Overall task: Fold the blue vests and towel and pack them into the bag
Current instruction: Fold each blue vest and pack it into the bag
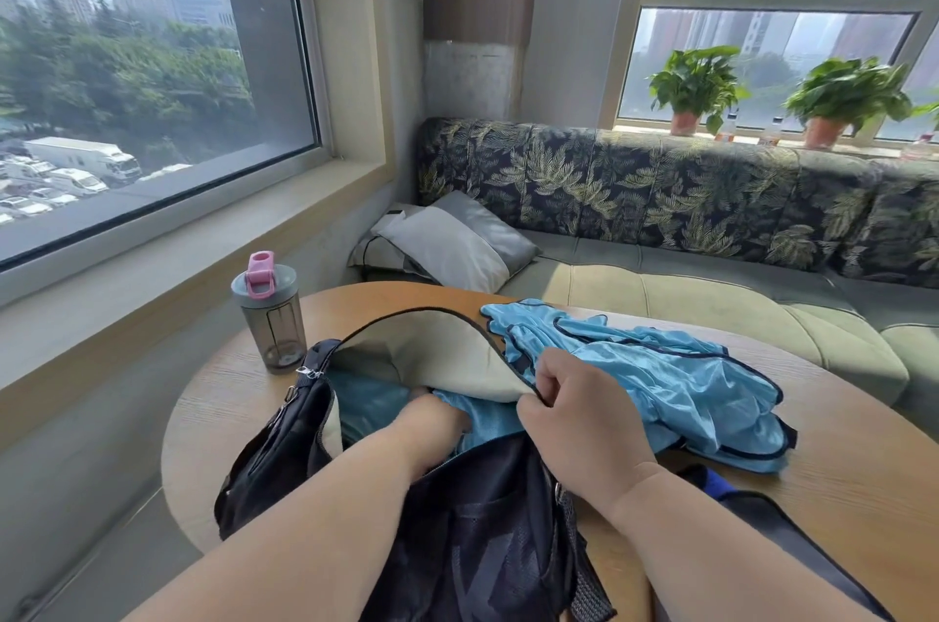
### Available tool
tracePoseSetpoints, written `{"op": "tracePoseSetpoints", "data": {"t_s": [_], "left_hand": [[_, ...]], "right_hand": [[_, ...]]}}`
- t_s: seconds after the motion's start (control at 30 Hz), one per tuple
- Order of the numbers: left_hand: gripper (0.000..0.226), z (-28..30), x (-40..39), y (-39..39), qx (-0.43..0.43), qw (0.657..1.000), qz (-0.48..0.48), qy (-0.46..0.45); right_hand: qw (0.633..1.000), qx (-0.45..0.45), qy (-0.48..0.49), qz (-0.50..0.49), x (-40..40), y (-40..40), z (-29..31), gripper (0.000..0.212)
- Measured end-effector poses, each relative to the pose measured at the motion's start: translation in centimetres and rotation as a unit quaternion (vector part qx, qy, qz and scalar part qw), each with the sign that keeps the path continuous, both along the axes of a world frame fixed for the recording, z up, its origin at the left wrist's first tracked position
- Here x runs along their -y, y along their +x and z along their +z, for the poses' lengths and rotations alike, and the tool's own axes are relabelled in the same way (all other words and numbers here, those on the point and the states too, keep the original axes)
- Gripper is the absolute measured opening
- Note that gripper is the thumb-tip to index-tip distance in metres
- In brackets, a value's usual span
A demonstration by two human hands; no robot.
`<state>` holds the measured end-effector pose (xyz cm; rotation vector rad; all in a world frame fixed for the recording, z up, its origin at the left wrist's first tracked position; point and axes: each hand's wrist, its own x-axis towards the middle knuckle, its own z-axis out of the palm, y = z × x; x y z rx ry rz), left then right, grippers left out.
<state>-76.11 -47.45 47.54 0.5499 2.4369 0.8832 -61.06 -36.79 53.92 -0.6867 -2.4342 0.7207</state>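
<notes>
A dark navy bag lies open on the round wooden table, its beige-lined flap lifted. My right hand pinches the flap's edge and holds it up. My left hand reaches into the bag's opening, its fingers hidden under the flap against light blue fabric that lies inside. Whether it grips that fabric I cannot tell. A crumpled shiny blue vest with dark trim lies on the table right of the bag, partly touching it.
A grey bottle with a pink lid stands at the table's left. A bright blue item peeks out near my right wrist. Behind the table are a green sofa with a grey pillow, and potted plants on the sill.
</notes>
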Motion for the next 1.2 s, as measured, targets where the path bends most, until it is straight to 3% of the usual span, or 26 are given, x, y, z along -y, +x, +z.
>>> {"op": "tracePoseSetpoints", "data": {"t_s": [0.1, 0.17, 0.23, 0.3, 0.43, 0.67, 0.8, 0.9, 1.03, 1.1, 1.2], "left_hand": [[0.057, -0.7, 1.1, -0.5, -0.043, 0.996, 0.074, 0.012], [0.053, -0.7, 1.8, -0.2, -0.079, 0.996, 0.033, -0.035], [0.037, -0.2, 1.9, 0.5, -0.146, 0.986, -0.012, -0.084], [0.023, 0.0, 1.6, 0.6, -0.158, 0.983, -0.036, -0.088], [0.037, 0.0, 1.3, 0.3, -0.119, 0.986, -0.087, -0.072], [0.037, -0.2, 1.0, 0.7, -0.214, 0.947, -0.16, -0.18], [0.025, -0.5, 1.6, 0.9, -0.269, 0.934, -0.094, -0.214], [0.023, 0.1, 1.5, 1.1, -0.272, 0.921, -0.102, -0.259], [0.03, 1.0, 0.3, 1.4, -0.345, 0.897, -0.187, -0.203], [0.038, 0.4, -0.5, 0.9, -0.335, 0.884, -0.274, -0.175], [0.048, -0.9, -1.5, 0.6, -0.218, 0.912, -0.315, -0.147]], "right_hand": [[1.0, 0.0, -0.003, 0.002, -0.3, 0.2, -0.2, 0.023], [1.0, -0.002, -0.01, 0.001, -0.4, 0.4, -0.3, 0.023], [1.0, -0.005, -0.015, 0.0, -0.4, 0.4, -0.4, 0.023], [1.0, -0.006, -0.017, -0.002, -0.4, 0.5, -0.4, 0.024], [1.0, -0.006, -0.017, -0.003, -0.4, 0.7, -0.5, 0.024], [1.0, -0.004, -0.013, 0.003, -0.8, 1.1, -0.8, 0.023], [0.999, -0.022, -0.022, -0.01, -0.8, 1.2, -0.9, 0.023], [0.998, -0.034, -0.044, -0.018, -0.9, 1.1, -1.0, 0.019], [0.996, -0.049, -0.076, -0.018, -1.2, 1.0, -1.2, 0.021], [0.994, -0.055, -0.092, -0.018, -1.4, 1.0, -1.4, 0.024], [0.989, -0.072, -0.129, -0.016, -1.8, 1.0, -1.6, 0.032]]}}
